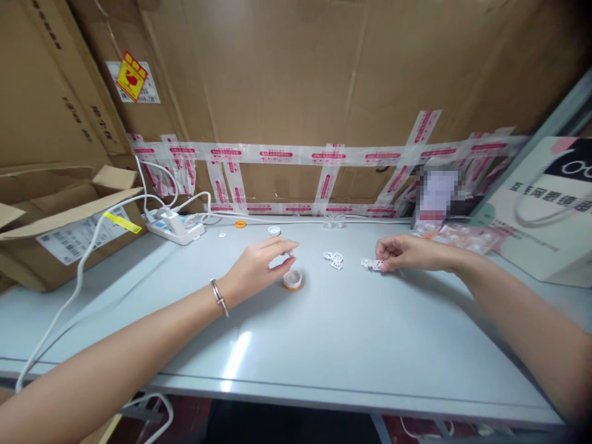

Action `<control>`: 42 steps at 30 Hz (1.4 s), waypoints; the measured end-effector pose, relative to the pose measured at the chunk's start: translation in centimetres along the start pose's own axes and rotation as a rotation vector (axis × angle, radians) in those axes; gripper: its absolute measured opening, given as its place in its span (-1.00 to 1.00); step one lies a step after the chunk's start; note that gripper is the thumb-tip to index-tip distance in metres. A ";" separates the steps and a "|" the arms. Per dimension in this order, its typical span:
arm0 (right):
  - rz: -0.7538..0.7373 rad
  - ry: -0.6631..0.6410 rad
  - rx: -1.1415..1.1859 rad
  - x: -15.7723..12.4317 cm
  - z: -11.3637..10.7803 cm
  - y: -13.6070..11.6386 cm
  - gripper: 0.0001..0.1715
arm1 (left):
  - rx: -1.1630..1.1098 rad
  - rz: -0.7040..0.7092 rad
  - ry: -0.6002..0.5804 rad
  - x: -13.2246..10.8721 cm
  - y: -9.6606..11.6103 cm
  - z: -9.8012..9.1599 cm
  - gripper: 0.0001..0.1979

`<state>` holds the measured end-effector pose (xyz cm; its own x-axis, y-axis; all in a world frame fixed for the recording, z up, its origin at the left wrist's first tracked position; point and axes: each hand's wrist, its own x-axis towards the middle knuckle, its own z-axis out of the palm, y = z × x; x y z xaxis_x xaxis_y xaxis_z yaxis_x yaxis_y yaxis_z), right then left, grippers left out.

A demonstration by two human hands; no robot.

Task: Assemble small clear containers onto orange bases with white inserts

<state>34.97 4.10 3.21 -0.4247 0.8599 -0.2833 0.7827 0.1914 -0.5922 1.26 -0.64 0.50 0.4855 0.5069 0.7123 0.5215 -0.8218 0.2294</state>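
My left hand (259, 265), with a bracelet at the wrist, hovers just above and left of a small round white container with an orange base (292, 281). Its thumb and forefinger are curved towards each other, with something tiny and greyish between them that I cannot make out. On the right, my right hand (401, 253) pinches a white openwork plastic piece (372, 265) close to the table top. Between the hands lies a small cluster of similar white plastic parts (333, 259). A white round cap (274, 230) sits behind my left fingers.
An orange ring (240, 224) and a small white part (222, 234) lie at the back. A power strip (176, 229) with cables and an open carton (69, 228) stand left. Clear pieces (333, 220), plastic bags (462, 237) and a printed box (541, 209) are right.
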 end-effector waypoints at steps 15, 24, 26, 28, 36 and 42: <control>-0.149 0.169 0.830 1.1 5.9 -10.8 -0.68 | -0.039 0.046 0.226 0.8 0.7 -1.1 -0.77; -0.127 0.309 1.064 1.5 9.1 -12.1 -0.77 | -0.085 0.060 0.228 0.6 1.7 -0.7 -0.67; -0.137 0.293 1.078 1.4 9.6 -12.1 -0.76 | -0.083 0.088 0.199 0.5 2.1 -0.5 -0.67; -0.176 0.269 1.082 1.3 9.9 -12.2 -0.73 | -0.081 0.090 0.168 0.4 2.5 -0.3 -0.69; -0.223 0.233 1.072 1.2 10.2 -12.2 -0.70 | -0.022 0.059 0.136 0.4 2.2 -0.4 -0.72; -0.249 0.186 1.083 1.2 10.3 -12.1 -0.72 | -0.001 0.045 0.131 0.2 1.7 -0.1 -0.74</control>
<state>20.29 -2.06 2.32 -0.3688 0.9295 -0.0026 -0.1598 -0.0661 -0.9849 2.16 -1.93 1.10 0.4125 0.4316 0.8022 0.5004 -0.8433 0.1964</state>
